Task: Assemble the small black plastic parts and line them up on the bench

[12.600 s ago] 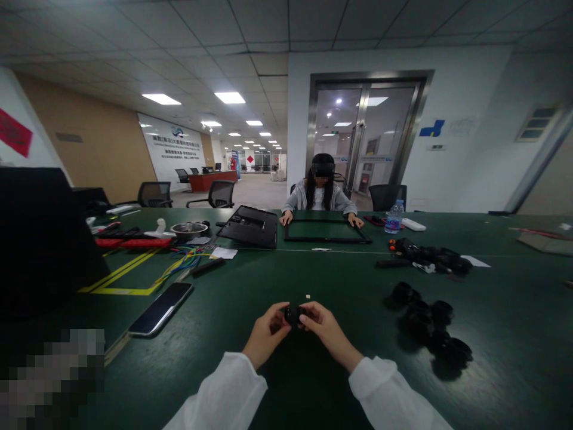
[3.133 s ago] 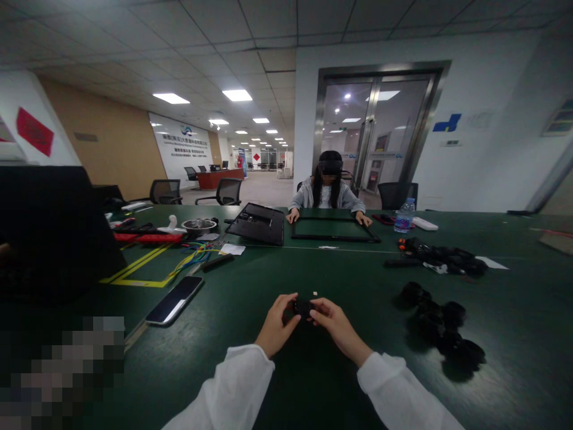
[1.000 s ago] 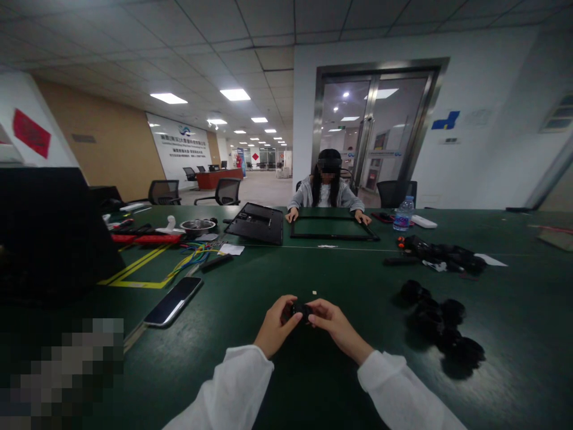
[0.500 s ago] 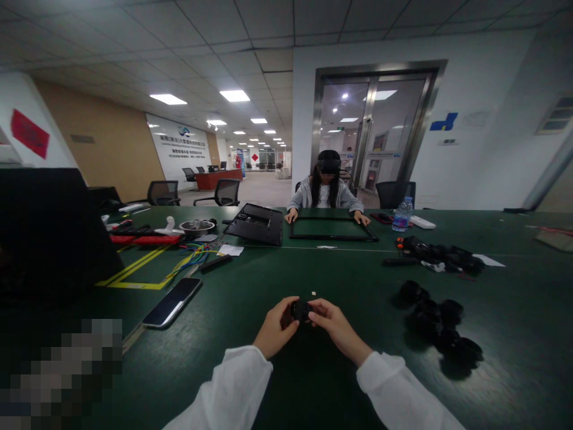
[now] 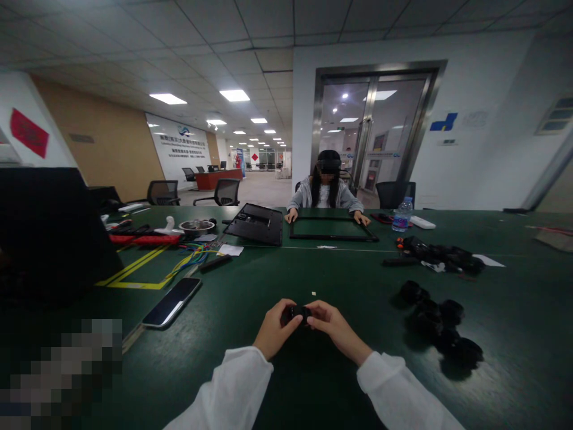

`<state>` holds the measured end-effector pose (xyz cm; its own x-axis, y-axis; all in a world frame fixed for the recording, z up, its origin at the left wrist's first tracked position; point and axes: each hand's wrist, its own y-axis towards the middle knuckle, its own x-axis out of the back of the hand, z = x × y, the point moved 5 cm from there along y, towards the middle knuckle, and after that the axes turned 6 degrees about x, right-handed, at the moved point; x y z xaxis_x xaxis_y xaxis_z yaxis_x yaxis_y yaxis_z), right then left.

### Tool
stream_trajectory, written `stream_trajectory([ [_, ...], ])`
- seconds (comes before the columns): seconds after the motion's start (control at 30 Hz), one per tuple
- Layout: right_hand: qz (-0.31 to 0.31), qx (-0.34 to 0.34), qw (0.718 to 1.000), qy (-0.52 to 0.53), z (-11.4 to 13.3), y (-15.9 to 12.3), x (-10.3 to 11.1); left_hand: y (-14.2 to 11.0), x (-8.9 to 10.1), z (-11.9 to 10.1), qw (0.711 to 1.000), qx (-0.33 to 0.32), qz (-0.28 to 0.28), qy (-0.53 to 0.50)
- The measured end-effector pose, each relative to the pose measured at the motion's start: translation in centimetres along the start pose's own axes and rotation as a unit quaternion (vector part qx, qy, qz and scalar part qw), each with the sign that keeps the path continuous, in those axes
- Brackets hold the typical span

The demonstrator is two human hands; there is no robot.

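In front of me, at the middle of the green table (image 5: 250,286), both my hands meet on a small black round part (image 5: 299,313). My left hand (image 5: 275,325) pinches its left side between thumb and fingers. From the right, my right hand (image 5: 335,327) grips the other side with thumb and forefinger. Much of the part is covered by my fingers, so its exact kind does not show. Just beyond it lies a tiny white piece (image 5: 314,293). Several black round parts (image 5: 441,319) rest in a group to the right of my right hand.
A phone (image 5: 173,303) lies on the left near coloured wires (image 5: 192,263). Across the table a person (image 5: 328,185) holds a black frame (image 5: 333,237), beside a black panel (image 5: 256,224). At right are a water bottle (image 5: 402,215) and a dark heap of parts (image 5: 443,254).
The black part has turned slightly between my fingers, and my fingertips have shifted a little on it. Everything else stays where it was.
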<state>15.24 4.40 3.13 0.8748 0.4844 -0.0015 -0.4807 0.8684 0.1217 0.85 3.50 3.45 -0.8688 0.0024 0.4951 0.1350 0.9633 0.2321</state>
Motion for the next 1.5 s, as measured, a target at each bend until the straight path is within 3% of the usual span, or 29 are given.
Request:
stream_trajectory([
  [0.5, -0.024, 0.013, 1.0, 0.007, -0.4, 0.1, 0.4, -0.2, -0.4, 0.4, 0.998, -0.024, 0.039, -0.036],
  [0.73, -0.026, 0.014, 1.0, 0.006, -0.4, 0.0, 0.5, -0.1, -0.5, 0.3, 0.998, 0.016, 0.054, -0.031],
  [1.1, 0.0, 0.0, 1.0, 0.0, 0.5, -0.1, 0.0, 0.2, -0.5, 1.4, 0.995, 0.066, 0.028, 0.074],
  [1.5, -0.03, 0.0, 0.999, 0.018, -0.5, 0.0, 0.7, 0.1, -0.6, 0.6, 0.994, 0.04, 0.058, 0.081],
])
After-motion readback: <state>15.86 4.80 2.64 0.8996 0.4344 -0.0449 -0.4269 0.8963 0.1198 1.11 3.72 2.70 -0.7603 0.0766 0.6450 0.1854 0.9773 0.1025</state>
